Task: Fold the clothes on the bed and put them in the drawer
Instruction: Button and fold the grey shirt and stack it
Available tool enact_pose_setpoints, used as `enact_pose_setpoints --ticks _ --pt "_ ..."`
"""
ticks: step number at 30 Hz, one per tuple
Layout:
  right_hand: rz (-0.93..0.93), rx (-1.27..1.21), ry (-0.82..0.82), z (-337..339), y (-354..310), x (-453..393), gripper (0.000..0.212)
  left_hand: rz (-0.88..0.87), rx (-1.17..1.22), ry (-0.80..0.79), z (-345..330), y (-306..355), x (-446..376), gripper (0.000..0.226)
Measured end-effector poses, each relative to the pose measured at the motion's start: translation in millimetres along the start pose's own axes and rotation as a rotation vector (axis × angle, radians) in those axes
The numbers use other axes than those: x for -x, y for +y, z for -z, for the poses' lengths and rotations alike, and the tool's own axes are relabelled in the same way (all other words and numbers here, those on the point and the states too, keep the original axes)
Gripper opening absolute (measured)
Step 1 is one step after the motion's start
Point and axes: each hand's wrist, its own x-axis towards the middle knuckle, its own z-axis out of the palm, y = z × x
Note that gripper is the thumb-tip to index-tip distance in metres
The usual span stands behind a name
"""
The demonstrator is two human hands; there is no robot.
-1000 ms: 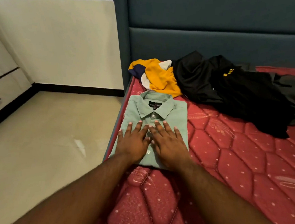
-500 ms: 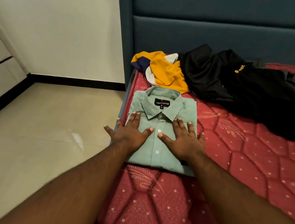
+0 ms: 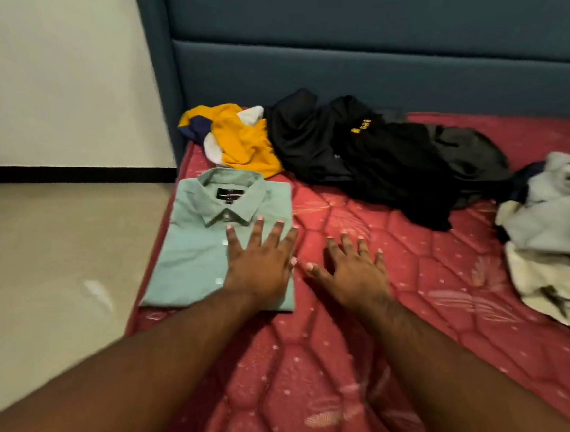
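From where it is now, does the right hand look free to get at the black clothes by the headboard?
Probably yes. The right hand lies open over bare mattress, off the folded green shirt, and only open red mattress lies between it and the black clothes. It would need a forward stretch.

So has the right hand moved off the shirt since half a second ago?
Yes. The right hand has slid rightward off the shirt and now lies on bare mattress; the left hand rests on the shirt.
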Motion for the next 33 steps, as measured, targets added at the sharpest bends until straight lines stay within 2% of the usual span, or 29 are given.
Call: enact_pose_setpoints --ticks 5,12,15,18,20,22,24,26,28,31,33 --pt "-0.184 0.136 0.004 35 137 46 0.083 -0.070 0.268 -0.160 -8 137 -24 0.060" --pt "-0.535 0.324 0.137 62 332 110 0.075 -0.259 0.396 -0.255 -17 315 -55 0.064" --pt "-0.529 0.333 0.261 66 376 130 0.082 -0.363 0.428 -0.211 -25 371 -64 0.065" --pt "-0.469 0.197 0.576 75 402 135 0.084 -0.424 0.380 -0.232 -35 407 -72 0.063" --pt "-0.521 0.126 0.736 87 416 133 0.086 -0.418 0.300 -0.316 -41 418 -77 0.061" --pt "-0.680 0.036 0.661 100 433 129 0.080 -0.421 0.202 -0.390 -41 422 -81 0.063" --pt "-0.771 -0.034 0.554 108 441 126 0.056 -0.423 0.182 -0.435 -37 420 -81 0.065" --pt "-0.704 -0.057 0.632 117 432 127 0.026 -0.404 0.278 -0.400 -31 413 -79 0.065" --pt "-0.598 -0.168 0.788 130 402 131 0.022 -0.369 0.641 -0.334 -13 402 -69 0.062" --pt "-0.255 -0.569 1.003 163 311 157 0.018 -0.217 1.317 -0.432 45 380 -22 0.035" --pt "-0.079 -0.886 0.983 179 232 192 0.016 -0.127 1.507 -0.418 86 347 23 0.027"
